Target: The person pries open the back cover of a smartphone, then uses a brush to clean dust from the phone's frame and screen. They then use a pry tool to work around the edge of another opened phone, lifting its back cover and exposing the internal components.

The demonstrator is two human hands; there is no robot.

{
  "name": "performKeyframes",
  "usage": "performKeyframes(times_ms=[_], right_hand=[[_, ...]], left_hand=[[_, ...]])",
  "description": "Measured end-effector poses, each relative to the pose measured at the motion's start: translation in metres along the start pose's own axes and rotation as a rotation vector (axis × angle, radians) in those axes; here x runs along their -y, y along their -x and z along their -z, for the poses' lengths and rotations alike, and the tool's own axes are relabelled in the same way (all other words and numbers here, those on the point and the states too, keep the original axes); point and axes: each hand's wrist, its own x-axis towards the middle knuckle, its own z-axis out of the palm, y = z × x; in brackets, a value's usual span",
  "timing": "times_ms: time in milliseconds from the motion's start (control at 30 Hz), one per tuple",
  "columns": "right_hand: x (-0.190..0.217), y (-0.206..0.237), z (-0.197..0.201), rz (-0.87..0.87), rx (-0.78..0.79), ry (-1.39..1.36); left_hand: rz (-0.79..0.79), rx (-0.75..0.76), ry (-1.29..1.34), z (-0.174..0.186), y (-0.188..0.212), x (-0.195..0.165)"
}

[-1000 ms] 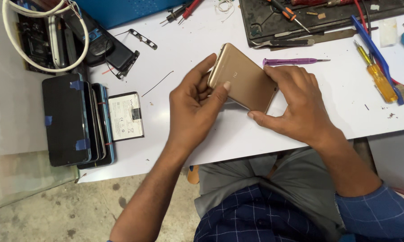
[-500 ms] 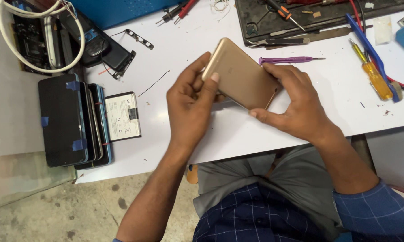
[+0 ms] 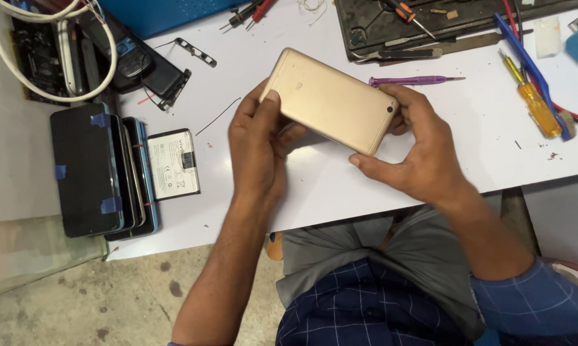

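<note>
The head view is showing the left hand [image 3: 258, 144] and the right hand [image 3: 423, 150] both clamping the gold phone [image 3: 330, 100] back-up above the white table [image 3: 314, 186], at twelve o'clock from the body, so pressing evenly along its edges seems wise.
</note>
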Motion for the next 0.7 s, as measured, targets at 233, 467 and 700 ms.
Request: performKeyframes(times_ms=[233,467,700], right_hand=[[0.025,0.004,-0.045,-0.074,-0.093,-0.111],[0.027,0.007,-0.04,-0.155,-0.156,-0.304],[0.008,-0.009,0.01,-0.207,-0.095,-0.875]], left_hand=[[0.055,0.105,0.412,-0.038,0.005,0.022],[0.067,-0.004,0.32,-0.042,0.001,0.022],[0.238,0.259,0.362,-0.016,-0.003,0.015]])
